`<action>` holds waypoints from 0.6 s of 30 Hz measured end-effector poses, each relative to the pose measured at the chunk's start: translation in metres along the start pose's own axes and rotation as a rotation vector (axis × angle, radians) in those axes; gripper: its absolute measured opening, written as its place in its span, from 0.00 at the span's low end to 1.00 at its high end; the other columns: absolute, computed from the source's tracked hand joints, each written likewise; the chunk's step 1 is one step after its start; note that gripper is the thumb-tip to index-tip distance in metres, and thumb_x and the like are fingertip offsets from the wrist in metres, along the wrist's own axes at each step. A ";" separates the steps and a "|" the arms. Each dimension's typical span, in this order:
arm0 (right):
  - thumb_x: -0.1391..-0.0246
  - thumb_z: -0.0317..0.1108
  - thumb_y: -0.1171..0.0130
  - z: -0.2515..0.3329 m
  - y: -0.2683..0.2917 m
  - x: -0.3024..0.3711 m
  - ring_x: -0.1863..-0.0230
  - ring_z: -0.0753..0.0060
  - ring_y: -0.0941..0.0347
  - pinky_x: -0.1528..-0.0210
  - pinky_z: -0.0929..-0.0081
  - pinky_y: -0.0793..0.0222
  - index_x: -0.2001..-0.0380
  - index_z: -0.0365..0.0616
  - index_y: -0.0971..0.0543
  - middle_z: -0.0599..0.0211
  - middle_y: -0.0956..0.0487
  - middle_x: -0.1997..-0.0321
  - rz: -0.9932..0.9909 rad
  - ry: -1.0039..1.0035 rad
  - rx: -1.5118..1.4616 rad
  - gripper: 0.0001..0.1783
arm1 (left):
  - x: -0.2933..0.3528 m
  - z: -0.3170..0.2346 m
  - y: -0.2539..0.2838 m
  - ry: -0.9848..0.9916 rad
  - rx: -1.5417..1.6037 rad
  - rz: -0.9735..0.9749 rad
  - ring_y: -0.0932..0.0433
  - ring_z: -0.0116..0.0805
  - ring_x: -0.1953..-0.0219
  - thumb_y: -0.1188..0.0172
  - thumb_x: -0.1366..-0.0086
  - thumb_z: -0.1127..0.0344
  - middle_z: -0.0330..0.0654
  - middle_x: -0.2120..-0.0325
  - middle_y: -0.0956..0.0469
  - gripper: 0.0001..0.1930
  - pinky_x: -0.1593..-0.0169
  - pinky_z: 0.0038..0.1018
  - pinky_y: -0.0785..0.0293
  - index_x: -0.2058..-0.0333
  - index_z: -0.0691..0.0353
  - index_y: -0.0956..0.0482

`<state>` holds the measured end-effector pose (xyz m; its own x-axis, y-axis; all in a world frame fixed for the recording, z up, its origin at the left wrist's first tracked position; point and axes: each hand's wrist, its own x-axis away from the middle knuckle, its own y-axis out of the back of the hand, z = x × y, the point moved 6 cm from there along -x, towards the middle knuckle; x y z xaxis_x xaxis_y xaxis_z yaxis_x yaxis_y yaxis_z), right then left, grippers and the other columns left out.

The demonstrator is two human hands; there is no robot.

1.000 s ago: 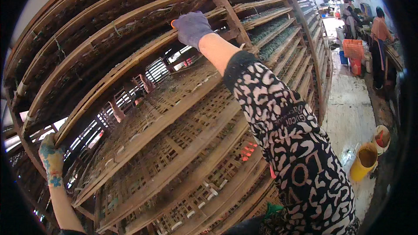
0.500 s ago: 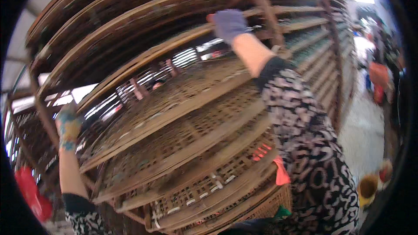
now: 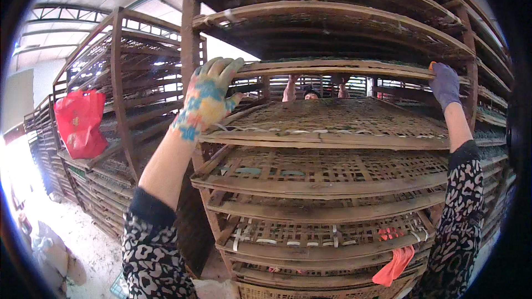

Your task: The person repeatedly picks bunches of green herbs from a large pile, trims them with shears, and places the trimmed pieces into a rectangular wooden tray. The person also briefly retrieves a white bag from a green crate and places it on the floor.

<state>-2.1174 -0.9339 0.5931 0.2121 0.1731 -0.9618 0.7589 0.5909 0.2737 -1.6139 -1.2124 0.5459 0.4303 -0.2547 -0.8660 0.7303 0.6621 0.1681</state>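
Observation:
A tall wooden rack (image 3: 191,50) holds several flat woven bamboo trays stacked on its shelves. My left hand (image 3: 208,97), in a paint-splotched glove, grips the left front edge of one bamboo tray (image 3: 338,68) at head height. My right hand (image 3: 445,84), in a purple glove, grips the same tray's right front edge. Below it lies another woven tray (image 3: 332,122) with an open lattice top. Across the rack, another person's arms and head (image 3: 311,92) show between the trays, their hands at the far edge.
A red plastic bag (image 3: 80,122) hangs on a second wooden rack (image 3: 119,77) to the left. An orange-red cloth (image 3: 394,266) dangles from a low tray at the right. Pale sacks (image 3: 52,254) lie on the floor at the lower left.
The view has swung level with the rack front. My left hand rose from the lower left to the tray's left edge; my right hand stayed on the tray's right edge.

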 end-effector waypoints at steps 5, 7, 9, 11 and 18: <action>0.59 0.30 0.28 0.031 0.033 0.014 0.36 0.50 0.31 0.31 0.58 0.38 0.43 0.49 0.24 0.58 0.22 0.43 0.169 -0.026 0.068 0.35 | 0.125 -0.006 0.048 0.334 0.237 -0.254 0.24 0.54 0.47 0.31 0.47 0.73 0.52 0.48 0.24 0.31 0.43 0.40 0.26 0.41 0.61 0.27; 0.58 0.31 0.28 0.068 0.074 0.034 0.35 0.48 0.32 0.31 0.57 0.39 0.42 0.48 0.25 0.56 0.23 0.42 -0.101 0.047 0.123 0.35 | 0.189 -0.012 0.055 0.486 0.396 -0.273 0.23 0.51 0.47 0.32 0.45 0.75 0.53 0.48 0.23 0.30 0.43 0.37 0.26 0.42 0.66 0.28; 0.56 0.33 0.30 0.114 0.102 0.055 0.37 0.45 0.31 0.32 0.56 0.38 0.42 0.49 0.25 0.54 0.23 0.42 -0.200 0.144 -0.224 0.33 | 0.255 -0.023 0.050 0.641 0.628 -0.336 0.24 0.43 0.45 0.33 0.42 0.76 0.49 0.47 0.24 0.30 0.42 0.34 0.28 0.40 0.67 0.29; 0.54 0.34 0.33 0.168 0.131 0.085 0.39 0.44 0.30 0.34 0.55 0.37 0.43 0.50 0.24 0.54 0.22 0.44 -0.279 0.346 -0.568 0.31 | 0.323 -0.033 0.032 0.882 0.802 -0.375 0.25 0.36 0.44 0.35 0.40 0.77 0.45 0.46 0.24 0.30 0.40 0.32 0.30 0.38 0.66 0.31; 0.52 0.37 0.33 0.344 0.208 0.257 0.53 0.65 0.22 0.59 0.64 0.22 0.59 0.58 0.16 0.71 0.19 0.52 -0.168 1.046 -0.908 0.14 | 0.586 -0.094 -0.015 1.599 1.014 -0.259 0.25 0.35 0.50 0.33 0.37 0.70 0.44 0.51 0.23 0.28 0.43 0.30 0.28 0.39 0.60 0.30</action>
<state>-1.6935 -1.0374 0.4004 -0.6988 0.3135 -0.6430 -0.0157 0.8919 0.4520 -1.4231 -1.3053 -0.0087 -0.1119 0.9204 -0.3747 0.9332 -0.0323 -0.3580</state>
